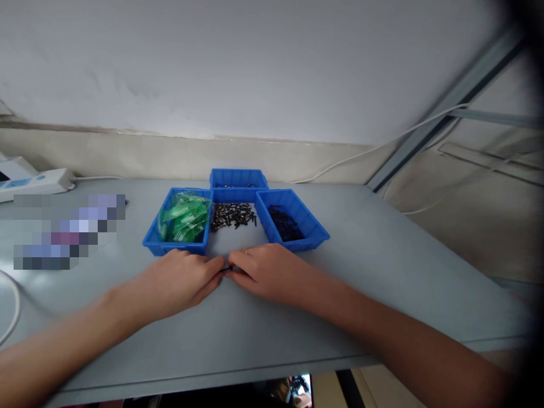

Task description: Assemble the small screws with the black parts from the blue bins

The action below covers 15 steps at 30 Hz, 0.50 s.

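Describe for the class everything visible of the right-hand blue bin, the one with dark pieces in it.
The blue bin is an open, roughly rectangular tray with sloping walls and a rim, apparently of plastic. It sits upright on the grey table, turned at a slant, right of the loose pile of small parts. Dark, slender pieces lie heaped in it, mostly toward its left. The right hand is by its near edge; whether they touch is unclear.

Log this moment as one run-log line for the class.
left hand: pinching small dark part | right hand: pinching same part | beyond hands: three blue bins, loose dark pieces
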Available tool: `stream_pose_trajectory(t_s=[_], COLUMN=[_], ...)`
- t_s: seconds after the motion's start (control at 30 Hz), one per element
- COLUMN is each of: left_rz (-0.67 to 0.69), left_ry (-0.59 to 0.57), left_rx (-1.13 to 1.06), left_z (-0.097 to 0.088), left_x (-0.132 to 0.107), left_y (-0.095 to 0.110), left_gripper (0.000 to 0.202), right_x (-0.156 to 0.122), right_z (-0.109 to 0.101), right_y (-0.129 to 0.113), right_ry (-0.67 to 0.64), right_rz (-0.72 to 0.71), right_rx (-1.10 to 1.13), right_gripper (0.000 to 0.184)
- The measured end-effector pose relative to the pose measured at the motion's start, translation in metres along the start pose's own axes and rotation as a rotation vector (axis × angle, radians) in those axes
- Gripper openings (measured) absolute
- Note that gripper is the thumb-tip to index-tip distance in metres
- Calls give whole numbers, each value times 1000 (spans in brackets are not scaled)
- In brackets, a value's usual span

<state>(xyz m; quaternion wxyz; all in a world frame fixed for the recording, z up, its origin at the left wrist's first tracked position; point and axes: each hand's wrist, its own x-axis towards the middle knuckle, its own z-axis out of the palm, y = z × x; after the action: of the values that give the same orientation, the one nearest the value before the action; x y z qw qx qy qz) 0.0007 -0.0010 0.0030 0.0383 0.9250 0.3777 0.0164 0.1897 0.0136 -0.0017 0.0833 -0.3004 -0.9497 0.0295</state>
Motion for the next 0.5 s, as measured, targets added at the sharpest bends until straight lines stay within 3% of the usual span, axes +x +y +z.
stream_pose_trajectory(t_s=[0.27,0.5], left_rz=[-20,10], left_ry=[-31,25], left_rx=[48,-2], left_z=[0,3], left_x=[0,1], left_y=[1,-1], left_gripper=[25,23], right_x=[0,1], right_z=[-1,-5], right_y=[0,-3], right_ry=[-7,-38], right_rz=[36,26], right_rx=[-1,113], right_gripper=[19,15])
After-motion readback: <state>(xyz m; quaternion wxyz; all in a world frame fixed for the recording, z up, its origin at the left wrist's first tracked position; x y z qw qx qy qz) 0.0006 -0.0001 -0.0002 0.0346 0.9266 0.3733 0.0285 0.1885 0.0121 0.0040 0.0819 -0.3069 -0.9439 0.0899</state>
